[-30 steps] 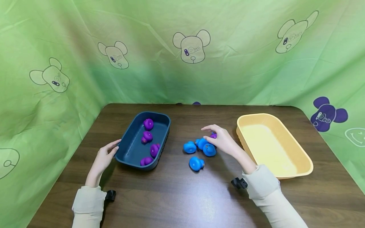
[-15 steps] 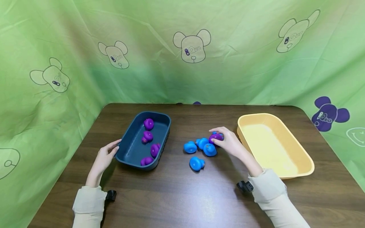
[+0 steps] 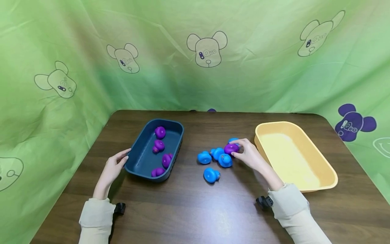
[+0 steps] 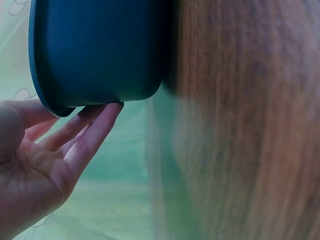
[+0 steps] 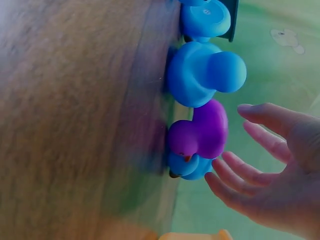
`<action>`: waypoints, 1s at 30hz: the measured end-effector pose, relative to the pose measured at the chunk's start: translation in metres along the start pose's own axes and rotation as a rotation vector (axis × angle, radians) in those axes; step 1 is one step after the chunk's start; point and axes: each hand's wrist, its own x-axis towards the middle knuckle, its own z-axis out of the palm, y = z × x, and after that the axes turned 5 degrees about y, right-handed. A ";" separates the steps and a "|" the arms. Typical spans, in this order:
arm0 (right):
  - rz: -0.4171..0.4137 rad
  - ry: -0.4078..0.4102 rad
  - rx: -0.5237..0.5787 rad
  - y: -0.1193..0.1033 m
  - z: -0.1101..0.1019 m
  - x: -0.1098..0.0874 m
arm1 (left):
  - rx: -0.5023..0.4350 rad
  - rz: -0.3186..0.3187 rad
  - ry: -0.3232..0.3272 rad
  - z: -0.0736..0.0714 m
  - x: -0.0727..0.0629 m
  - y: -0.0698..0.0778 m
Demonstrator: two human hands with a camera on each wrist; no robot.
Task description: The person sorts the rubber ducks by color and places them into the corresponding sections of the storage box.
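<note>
Brown wood-grain worktop, left hand touching a navy rounded-rectangle tray, fingers pretty straight; right hand spread wide by 1 purple toy duck.

Bright and even in head view, mostly crisp. Shows pale glare on near tabletop, soft shadow below right hand. Stretches curtain prints toward upper right. Dimmer, hazier in both wrist views, with tabletop texture smeared soft.
</note>
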 end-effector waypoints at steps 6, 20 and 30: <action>0.029 -0.008 -0.005 0.004 0.001 0.000 | -0.002 -0.002 -0.004 0.000 0.000 -0.002; 0.040 -0.018 0.013 0.012 0.004 0.001 | -0.002 -0.010 -0.005 0.000 0.000 -0.002; 0.027 0.009 0.001 0.014 0.007 0.001 | 0.001 -0.009 0.001 0.000 0.000 0.000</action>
